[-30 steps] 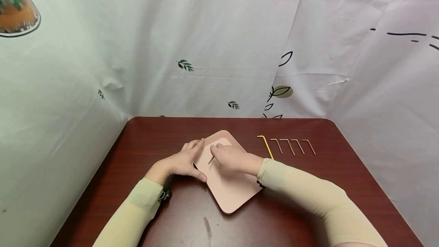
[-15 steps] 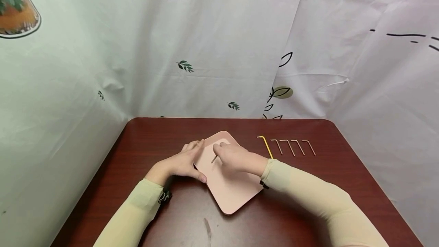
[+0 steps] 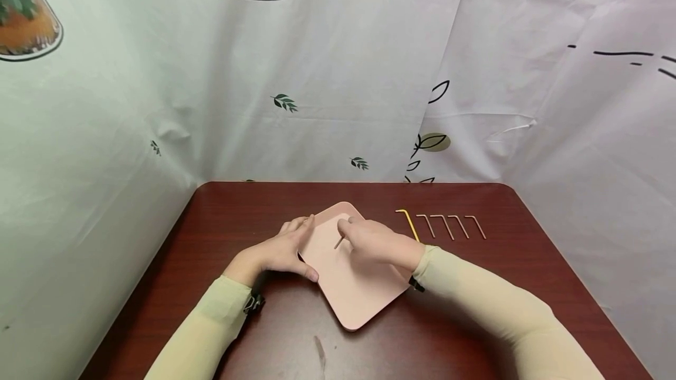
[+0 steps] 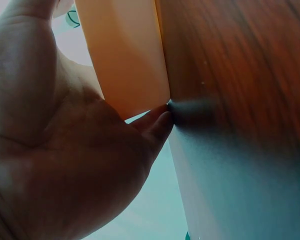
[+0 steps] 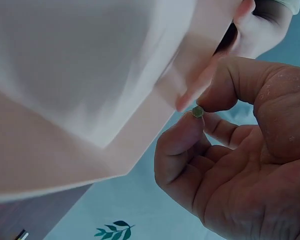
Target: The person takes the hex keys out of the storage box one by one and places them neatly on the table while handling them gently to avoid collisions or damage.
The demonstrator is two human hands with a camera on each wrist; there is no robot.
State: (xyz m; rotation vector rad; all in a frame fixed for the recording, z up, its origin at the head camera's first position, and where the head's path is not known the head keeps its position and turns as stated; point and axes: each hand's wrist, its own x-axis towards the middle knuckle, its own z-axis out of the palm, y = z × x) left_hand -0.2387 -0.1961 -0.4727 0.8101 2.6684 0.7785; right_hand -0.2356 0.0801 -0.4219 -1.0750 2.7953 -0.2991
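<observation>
Over the pink tray (image 3: 351,309) my right hand (image 3: 377,242) pinches a small hex key (image 3: 339,242) between thumb and index finger. In the right wrist view, the hexagonal end of the hex key (image 5: 198,111) points at the camera; most of its length is hidden. My left hand (image 3: 277,251) spans the tray's left corner, its thumb along the near edge and extended fingers against the far edge. The left wrist view shows the palm (image 4: 75,165) beside the outer tray wall (image 4: 127,55).
Right of the tray, a yellow hex key (image 3: 411,224) and several smaller bare-metal hex keys (image 3: 477,227) lie in a row on the dark red table (image 3: 253,201). A printed white cloth (image 3: 338,75) hangs behind and at both sides.
My right hand has slid right and slightly toward me over the tray, carrying the hex key along. The left hand and the tray stay in place.
</observation>
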